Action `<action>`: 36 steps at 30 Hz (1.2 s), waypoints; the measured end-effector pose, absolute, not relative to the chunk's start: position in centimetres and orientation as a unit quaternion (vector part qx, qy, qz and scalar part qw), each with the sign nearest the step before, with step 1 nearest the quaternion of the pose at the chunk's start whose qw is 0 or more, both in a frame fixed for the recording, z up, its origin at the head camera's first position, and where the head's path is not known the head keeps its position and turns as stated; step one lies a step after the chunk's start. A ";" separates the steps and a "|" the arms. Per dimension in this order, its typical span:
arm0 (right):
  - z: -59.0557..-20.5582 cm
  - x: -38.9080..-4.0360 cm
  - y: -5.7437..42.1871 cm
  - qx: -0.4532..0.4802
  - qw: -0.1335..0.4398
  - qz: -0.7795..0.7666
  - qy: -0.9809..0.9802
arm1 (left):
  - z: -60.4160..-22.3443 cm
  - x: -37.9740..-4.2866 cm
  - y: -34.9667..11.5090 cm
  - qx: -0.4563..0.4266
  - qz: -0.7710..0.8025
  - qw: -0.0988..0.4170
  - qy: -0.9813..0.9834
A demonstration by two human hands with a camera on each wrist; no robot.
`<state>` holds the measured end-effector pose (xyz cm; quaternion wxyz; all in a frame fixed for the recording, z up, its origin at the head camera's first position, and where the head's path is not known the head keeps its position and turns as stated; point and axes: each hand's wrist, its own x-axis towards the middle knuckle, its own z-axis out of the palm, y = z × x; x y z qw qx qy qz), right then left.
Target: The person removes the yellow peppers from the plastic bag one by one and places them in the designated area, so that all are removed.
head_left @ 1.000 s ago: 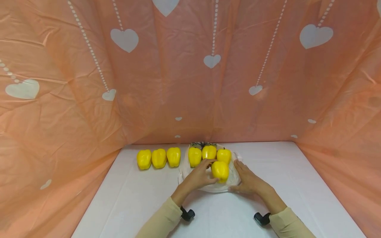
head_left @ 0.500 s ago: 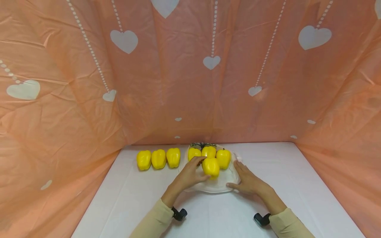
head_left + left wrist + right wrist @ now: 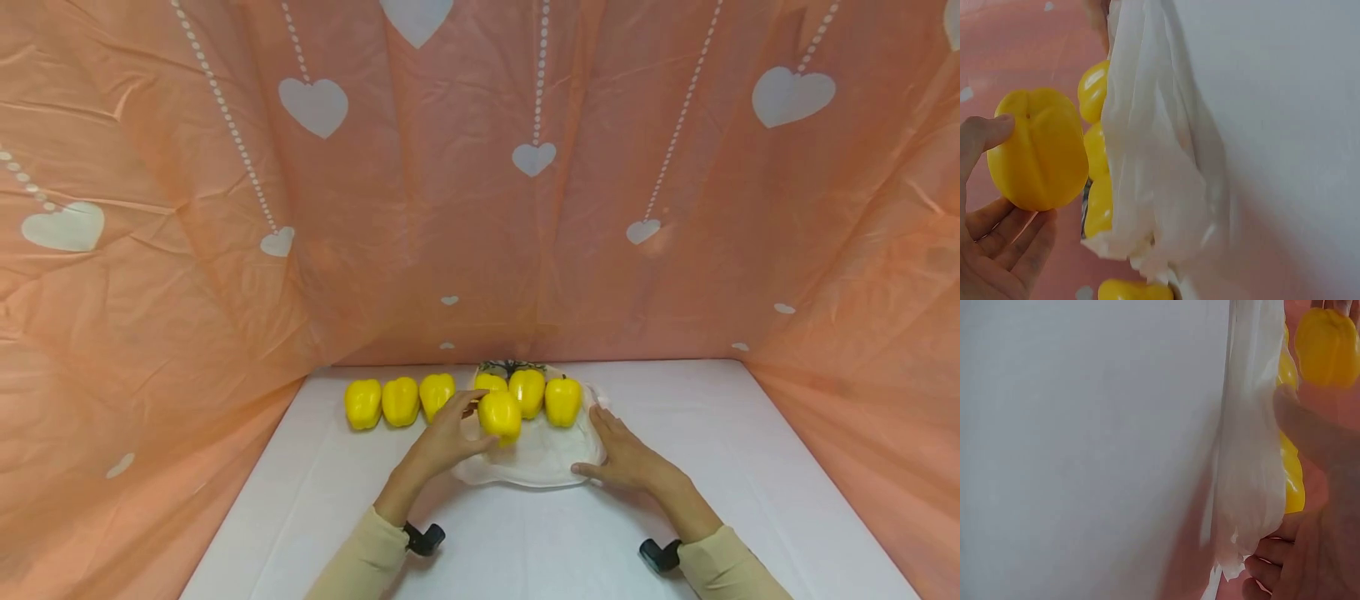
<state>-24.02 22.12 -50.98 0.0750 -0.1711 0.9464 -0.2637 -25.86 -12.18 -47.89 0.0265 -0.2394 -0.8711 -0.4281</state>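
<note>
My left hand (image 3: 444, 437) grips a yellow bell pepper (image 3: 500, 418) between thumb and fingers, above the left part of a white cloth bag (image 3: 551, 458). In the left wrist view the lobed end of that bell pepper (image 3: 1041, 150) faces the camera. Three more yellow bell peppers (image 3: 563, 402) lie in a row on the bag's far part, the leftmost partly hidden by the held one. My right hand (image 3: 630, 457) rests along the bag's right edge, fingers extended and thumb spread toward the near side, as the right wrist view also shows at the bag's crumpled rim (image 3: 1254, 456).
Left of the bag, three yellow bell peppers (image 3: 401, 401) stand in a row on the white table (image 3: 315, 500); my left fingers partly cover the nearest one. A dark tree print (image 3: 512, 367) marks the bag's far end. An orange heart-patterned curtain (image 3: 480, 250) encloses the back and sides.
My left hand has carried the bell pepper leftward across the bag, from near its right side to its left part. The right hand has stayed almost still at the bag's right edge.
</note>
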 end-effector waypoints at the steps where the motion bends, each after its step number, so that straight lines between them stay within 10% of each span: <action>1: -51.0 -24.0 22.1 -0.172 0.075 -0.263 0.946 | -47.9 -25.9 -12.5 -0.242 -0.428 0.032 -0.870; 36: -51.1 -24.3 22.1 -0.167 0.089 -0.247 0.950 | -48.4 -25.6 -21.2 -0.192 -0.414 0.038 -0.889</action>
